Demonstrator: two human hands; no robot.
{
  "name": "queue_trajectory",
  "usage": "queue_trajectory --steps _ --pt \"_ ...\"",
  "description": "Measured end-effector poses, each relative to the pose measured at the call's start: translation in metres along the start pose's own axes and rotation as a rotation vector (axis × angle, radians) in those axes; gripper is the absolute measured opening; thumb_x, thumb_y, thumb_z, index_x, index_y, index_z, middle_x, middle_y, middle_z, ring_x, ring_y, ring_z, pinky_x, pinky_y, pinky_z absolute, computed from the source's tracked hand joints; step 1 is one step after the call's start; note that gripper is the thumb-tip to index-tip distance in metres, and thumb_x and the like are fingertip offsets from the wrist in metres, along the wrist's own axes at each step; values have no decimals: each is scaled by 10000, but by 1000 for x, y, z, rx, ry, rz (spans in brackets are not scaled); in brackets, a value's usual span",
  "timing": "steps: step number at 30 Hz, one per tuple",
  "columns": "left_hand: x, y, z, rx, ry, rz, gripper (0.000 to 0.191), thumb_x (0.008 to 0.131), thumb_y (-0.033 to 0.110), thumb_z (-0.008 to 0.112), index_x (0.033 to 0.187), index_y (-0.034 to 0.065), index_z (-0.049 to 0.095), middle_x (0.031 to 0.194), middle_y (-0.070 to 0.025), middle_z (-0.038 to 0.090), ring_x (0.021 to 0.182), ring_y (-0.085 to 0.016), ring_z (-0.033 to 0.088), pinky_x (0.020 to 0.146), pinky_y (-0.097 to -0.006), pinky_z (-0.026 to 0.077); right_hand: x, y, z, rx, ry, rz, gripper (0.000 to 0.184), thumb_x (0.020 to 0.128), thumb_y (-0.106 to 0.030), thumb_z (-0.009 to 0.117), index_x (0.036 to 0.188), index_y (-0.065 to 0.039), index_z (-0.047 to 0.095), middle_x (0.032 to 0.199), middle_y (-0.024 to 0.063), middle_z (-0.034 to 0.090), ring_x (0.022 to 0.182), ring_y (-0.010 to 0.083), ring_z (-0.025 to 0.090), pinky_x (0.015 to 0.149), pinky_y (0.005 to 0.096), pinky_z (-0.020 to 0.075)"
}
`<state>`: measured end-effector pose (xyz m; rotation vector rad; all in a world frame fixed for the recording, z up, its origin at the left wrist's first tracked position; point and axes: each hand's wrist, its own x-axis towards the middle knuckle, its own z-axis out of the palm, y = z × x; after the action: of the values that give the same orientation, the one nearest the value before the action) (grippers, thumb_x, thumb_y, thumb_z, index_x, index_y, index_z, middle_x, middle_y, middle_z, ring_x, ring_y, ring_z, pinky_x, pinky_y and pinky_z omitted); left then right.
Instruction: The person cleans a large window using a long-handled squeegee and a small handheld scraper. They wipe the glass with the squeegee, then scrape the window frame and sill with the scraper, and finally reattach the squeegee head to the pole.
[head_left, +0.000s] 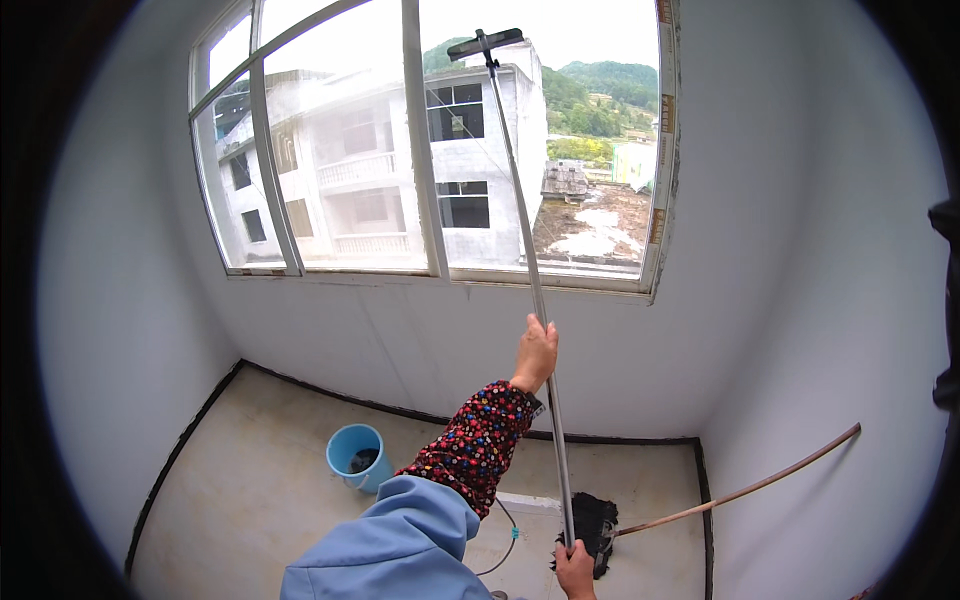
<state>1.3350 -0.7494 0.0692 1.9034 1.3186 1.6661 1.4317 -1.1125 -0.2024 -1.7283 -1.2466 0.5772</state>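
A long metal pole (520, 187) runs steeply up the picture, with a dark window squeegee head (485, 45) at its top end. The squeegee head is in front of the right part of a pale-framed window (439, 232); whether it touches glass there, I cannot tell. My left hand (535, 354), its arm in a floral sleeve cuff and a blue sleeve, grips the pole below the sill. Near the pole's bottom end my right hand (575, 571) is closed around it, partly cut off by the picture's lower edge.
A blue bucket (358, 454) holding something dark stands on the floor (247, 480) to the left. Behind my right hand lies a black mop head (596, 529), its wooden handle (750, 490) leaning on the right wall (840, 300). A thin cable (504, 559) with a teal clip hangs below my left arm.
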Motion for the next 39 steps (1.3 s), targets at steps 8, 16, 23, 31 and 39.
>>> queue_trajectory --steps 8,16,23,31,39 --pt "-297 -123 -8 195 -381 -572 421 1018 322 505 1148 -56 374 858 -359 663 815 -548 646 751 -628 499 -170 128 -17 -133 -402 310 362 1009 -343 608 1033 17 629 835 288 660 787 474 642 665 514 494" --pt "-300 -94 -23 44 -428 -585 387 1005 313 525 1101 -31 375 813 -326 666 779 -541 648 745 -623 498 -172 122 -36 -93 -354 248 351 1012 -343 604 1044 7 619 832 280 661 783 471 643 663 517 492" --pt "-28 -2 -24 -16 -28 -56 360 989 243 565 1102 -17 344 789 -312 645 761 -541 632 704 -611 491 14 -28 -28 -73 -210 -72 353 1018 -361 584 1014 -9 616 826 264 668 801 469 653 654 527 491" --pt "98 23 -42 -78 -83 -117 353 1015 207 523 1184 -63 373 815 -308 664 775 -488 667 691 -536 534 90 -126 -8 23 -49 -152 365 968 -316 658 839 -12 503 677 234 616 722 476 643 579 520 474" --pt "-177 -79 15 6 -197 -360 421 981 248 513 1232 -36 329 864 -371 652 834 -561 633 764 -635 497 -65 77 -11 -123 -193 34 439 1006 -401 596 965 36 612 799 292 651 740 488 632 627 545 464"
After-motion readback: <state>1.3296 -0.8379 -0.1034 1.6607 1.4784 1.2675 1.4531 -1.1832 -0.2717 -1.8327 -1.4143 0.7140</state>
